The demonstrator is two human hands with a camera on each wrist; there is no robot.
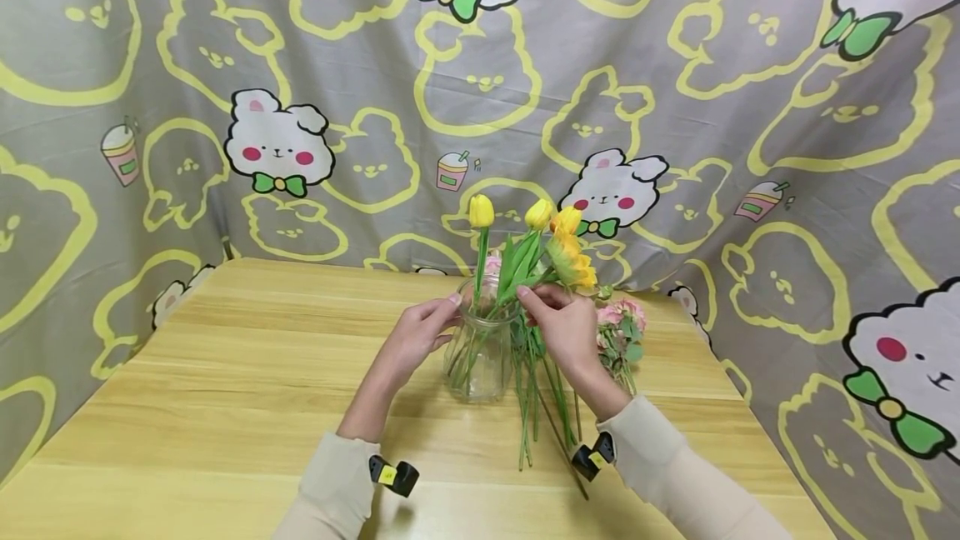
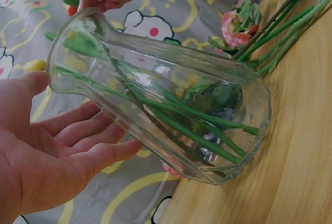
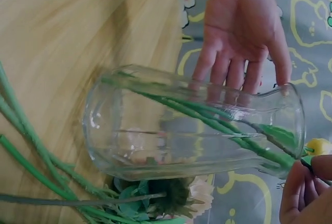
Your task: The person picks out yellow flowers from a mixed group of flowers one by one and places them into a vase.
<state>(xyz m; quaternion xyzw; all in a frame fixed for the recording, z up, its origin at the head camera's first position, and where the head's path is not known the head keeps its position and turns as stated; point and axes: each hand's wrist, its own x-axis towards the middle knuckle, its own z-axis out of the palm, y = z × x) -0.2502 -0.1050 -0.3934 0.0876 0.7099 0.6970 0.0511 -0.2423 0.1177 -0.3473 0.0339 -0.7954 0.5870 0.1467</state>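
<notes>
A clear glass vase (image 1: pixel 480 373) stands upright on the table, with several green and brown stems (image 2: pixel 171 115) slanting inside it. My left hand (image 1: pixel 416 336) is at the vase's left side, fingers straight and touching around the neck and rim. My right hand (image 1: pixel 566 332) is at the right of the rim, thumb and fingers pinching a stem at the mouth; which flower it belongs to is hard to tell. Above the mouth rise a yellow tulip (image 1: pixel 482 211), another yellow tulip (image 1: pixel 538 213) and green leaves (image 1: pixel 516 263). A larger yellow-orange flower (image 1: pixel 572 262) shows above my right hand.
Loose stems (image 1: pixel 528 415) lie on the wooden table (image 1: pixel 247 407) to the right of the vase. Pink flowers (image 1: pixel 621 322) with leaves lie beyond my right wrist. A patterned grey curtain (image 1: pixel 375 232) hangs behind the table and along its sides.
</notes>
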